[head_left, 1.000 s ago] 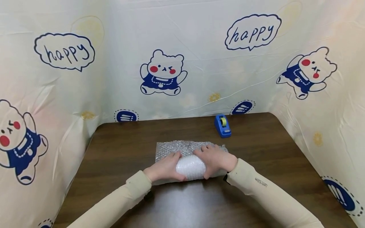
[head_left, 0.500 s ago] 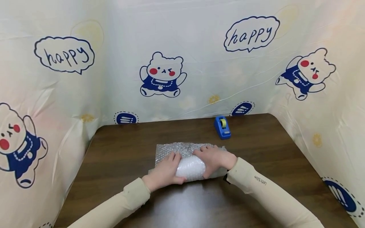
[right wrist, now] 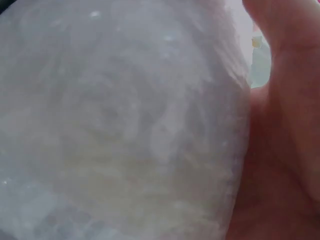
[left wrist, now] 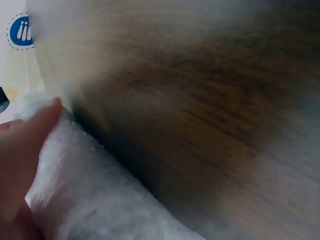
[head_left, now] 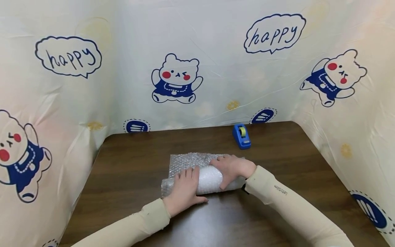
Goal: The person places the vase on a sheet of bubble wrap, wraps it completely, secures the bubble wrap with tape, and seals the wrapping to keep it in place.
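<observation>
A roll of clear bubble wrap (head_left: 210,180) lies across the table, whitish in its middle as if something is wrapped inside. A flat flap of the wrap (head_left: 185,162) extends behind it. My left hand (head_left: 185,190) rests over the roll's left part, fingers fairly straight and thumb sticking out toward the front. On the right part, my right hand (head_left: 229,168) grips the roll with fingers over the back and thumb at the front. The left wrist view has the thumb (left wrist: 42,122) along the wrap. Close-up wrap (right wrist: 125,115) fills most of the right wrist view.
A blue tape dispenser (head_left: 241,137) with yellowish tape stands behind and to the right of the roll. The brown wooden table (head_left: 129,154) is enclosed at the back and sides by a printed curtain (head_left: 216,68).
My left hand has turned and shifted over the roll, its thumb moving off the front and the roll's left end coming into sight. The right hand keeps its grip with little movement.
</observation>
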Motion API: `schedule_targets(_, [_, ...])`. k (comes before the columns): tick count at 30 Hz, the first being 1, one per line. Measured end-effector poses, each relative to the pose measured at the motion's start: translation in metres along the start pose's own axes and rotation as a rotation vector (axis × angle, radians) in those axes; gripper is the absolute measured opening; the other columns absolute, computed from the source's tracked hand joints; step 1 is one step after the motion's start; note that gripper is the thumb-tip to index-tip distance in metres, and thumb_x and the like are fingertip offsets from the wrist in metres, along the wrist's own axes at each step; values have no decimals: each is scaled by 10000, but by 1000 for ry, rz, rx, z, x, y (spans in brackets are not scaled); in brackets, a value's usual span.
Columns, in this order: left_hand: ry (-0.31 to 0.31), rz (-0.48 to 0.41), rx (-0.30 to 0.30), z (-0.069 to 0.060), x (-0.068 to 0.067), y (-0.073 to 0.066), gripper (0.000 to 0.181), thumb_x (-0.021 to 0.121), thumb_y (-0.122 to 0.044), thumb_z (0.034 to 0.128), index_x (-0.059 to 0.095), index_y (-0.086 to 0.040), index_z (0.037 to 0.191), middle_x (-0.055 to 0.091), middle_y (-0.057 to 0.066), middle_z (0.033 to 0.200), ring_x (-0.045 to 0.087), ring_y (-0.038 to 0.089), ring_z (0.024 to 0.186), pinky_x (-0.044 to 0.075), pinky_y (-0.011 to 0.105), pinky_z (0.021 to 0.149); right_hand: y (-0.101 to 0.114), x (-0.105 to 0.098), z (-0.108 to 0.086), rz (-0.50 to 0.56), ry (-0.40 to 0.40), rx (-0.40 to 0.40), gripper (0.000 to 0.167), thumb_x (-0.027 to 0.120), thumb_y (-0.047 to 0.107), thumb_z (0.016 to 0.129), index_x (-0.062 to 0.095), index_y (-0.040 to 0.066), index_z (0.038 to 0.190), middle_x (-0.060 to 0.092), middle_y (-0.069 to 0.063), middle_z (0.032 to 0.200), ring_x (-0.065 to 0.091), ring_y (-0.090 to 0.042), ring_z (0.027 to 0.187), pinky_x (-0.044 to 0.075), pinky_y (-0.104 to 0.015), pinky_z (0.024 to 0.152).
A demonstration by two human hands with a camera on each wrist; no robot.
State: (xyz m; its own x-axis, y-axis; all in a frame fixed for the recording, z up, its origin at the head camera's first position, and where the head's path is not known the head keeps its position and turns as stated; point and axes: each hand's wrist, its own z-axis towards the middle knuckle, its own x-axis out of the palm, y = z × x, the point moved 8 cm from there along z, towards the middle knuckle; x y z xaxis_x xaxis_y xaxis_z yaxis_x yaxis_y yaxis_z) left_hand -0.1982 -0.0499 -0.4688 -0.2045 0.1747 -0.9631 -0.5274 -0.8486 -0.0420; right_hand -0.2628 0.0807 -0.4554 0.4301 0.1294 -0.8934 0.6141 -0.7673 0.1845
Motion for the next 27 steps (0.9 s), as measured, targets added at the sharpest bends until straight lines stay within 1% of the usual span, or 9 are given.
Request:
schedule_targets(2, [-50,32,-7,1,-1,1,1117,917,-709,577,529,19,1330,631,198,1105,623,384,945,522,503,711,0,-1,1,10,1,-4,847,890,490,733,517,184,1428,621,-90,1323,583,-336,1213,496,-560,984])
schedule_targets(4, [-84,54,-4,3,-1,1,1056,950,-662,555,556,1,1276,638,177,1042,625,367,891,523,489,670,0,-2,1,21,7,-7,846,887,488,741,513,185,1436,618,-89,1328,580,-337,1216,495,-559,990])
schedule_targets(7, [-98,55,10,4,1,3,997,956,-620,555,570,-6,1239,640,164,1005,628,355,865,524,480,652,-1,-2,1,31,9,-15,859,883,481,751,495,179,1455,610,-97,1338,581,-332,1213,493,-549,995])
schedule_targets(10, [-93,40,22,6,3,4,977,945,-613,556,568,-11,1227,636,149,995,633,341,848,524,468,632,-2,-3,-1,32,-10,-23,898,882,477,753,467,166,1486,578,-111,1372,565,-323,1230,485,-555,1007])
schedule_targets(13, [-94,20,35,8,3,5,935,947,-594,556,567,-25,1194,626,131,976,630,326,824,520,457,604,-4,-4,-3,24,-40,-16,892,879,488,752,468,160,1473,550,-105,1369,546,-297,1223,486,-560,991])
schedule_targets(18, [-83,-16,53,9,3,7,892,945,-572,570,563,-33,1169,620,129,970,625,320,813,524,465,599,-4,-4,-9,26,-75,15,838,861,527,754,502,197,1436,540,-84,1291,543,-258,1124,517,-527,893])
schedule_targets(23, [-56,-44,56,10,0,8,865,934,-570,581,570,-39,1157,628,131,946,634,325,783,530,468,583,-3,-7,-18,81,-103,3,868,852,503,777,503,161,1495,574,-123,1282,571,-268,1066,527,-508,883])
schedule_targets(25, [-35,-68,57,12,0,9,858,928,-565,587,568,-38,1161,629,134,937,631,329,773,531,469,572,-4,-8,-20,105,-94,-3,873,842,503,787,500,134,1501,592,-130,1290,584,-267,1076,525,-509,906])
schedule_targets(27, [-13,-94,61,13,1,9,852,919,-562,598,567,-32,1165,632,139,932,628,329,766,535,467,562,-9,-7,-20,146,-70,8,875,837,515,789,499,133,1500,600,-126,1294,599,-265,1071,531,-506,905])
